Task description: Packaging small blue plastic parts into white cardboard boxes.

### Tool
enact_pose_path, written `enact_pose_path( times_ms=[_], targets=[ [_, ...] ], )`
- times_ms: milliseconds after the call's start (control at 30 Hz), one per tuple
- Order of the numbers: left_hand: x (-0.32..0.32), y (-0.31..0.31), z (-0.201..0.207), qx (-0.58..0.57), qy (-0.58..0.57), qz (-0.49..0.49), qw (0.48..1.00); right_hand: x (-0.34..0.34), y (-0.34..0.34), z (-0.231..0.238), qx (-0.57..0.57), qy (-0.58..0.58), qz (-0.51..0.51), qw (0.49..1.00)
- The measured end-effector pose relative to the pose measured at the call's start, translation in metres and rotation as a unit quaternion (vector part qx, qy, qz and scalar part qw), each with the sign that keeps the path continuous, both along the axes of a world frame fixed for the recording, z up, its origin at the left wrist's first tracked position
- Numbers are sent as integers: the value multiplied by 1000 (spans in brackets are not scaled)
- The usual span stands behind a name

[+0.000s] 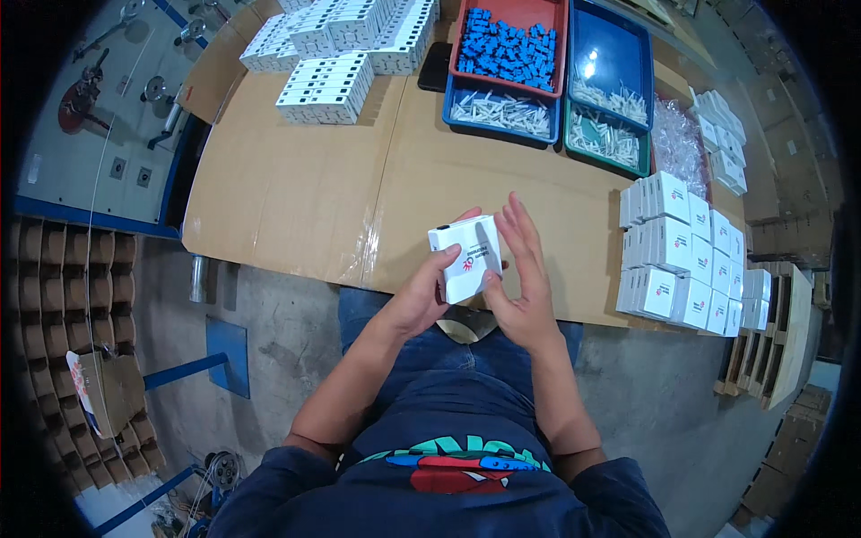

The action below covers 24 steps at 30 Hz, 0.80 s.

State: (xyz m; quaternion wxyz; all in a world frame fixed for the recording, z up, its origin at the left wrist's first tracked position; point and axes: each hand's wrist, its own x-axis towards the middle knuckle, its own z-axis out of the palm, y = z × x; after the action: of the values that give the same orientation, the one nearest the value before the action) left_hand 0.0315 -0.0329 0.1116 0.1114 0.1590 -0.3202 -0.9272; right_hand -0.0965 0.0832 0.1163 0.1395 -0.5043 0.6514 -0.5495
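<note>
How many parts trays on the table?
4: red tray at the picture's top; left blue tray, partly covered by it; right blue tray beside the red; green tray, partly covered by right blue tray. Others may be hidden underneath.

The box (pixel 468 263) is white with red print

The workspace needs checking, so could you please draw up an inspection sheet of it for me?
Surface: brown cardboard, creased.
Job's things: white box in hand; stacked white boxes at right; white stacked units at the far left; red tray of blue parts; blue trays and green tray with white parts.
Clutter: crumpled clear plastic beside the trays; dark flat object by the red tray.
Hands: left hand grips the white box; right hand open at its right edge.
Cables: thin cord at left; exact kind unclear.
Surroundings: concrete floor, wooden pallet at right, blue-edged equipment at left.
</note>
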Motion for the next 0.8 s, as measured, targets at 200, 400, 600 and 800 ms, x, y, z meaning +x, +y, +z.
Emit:
enact_pose_path(
  times_ms=[200,400,600,800],
  targets=[
    [0,14,-18,-38,-150,-19,988,3,-2,9,47,63,70,994],
    [-10,24,-6,-34,-141,29,989,0,1,1,43,54,86,994],
    [-7,22,-2,20,-127,18,992,-2,1,0,15,2,80,997],
    [-10,24,-5,31,-124,30,991,0,2,-2,19,8,71,997]
  ],
)
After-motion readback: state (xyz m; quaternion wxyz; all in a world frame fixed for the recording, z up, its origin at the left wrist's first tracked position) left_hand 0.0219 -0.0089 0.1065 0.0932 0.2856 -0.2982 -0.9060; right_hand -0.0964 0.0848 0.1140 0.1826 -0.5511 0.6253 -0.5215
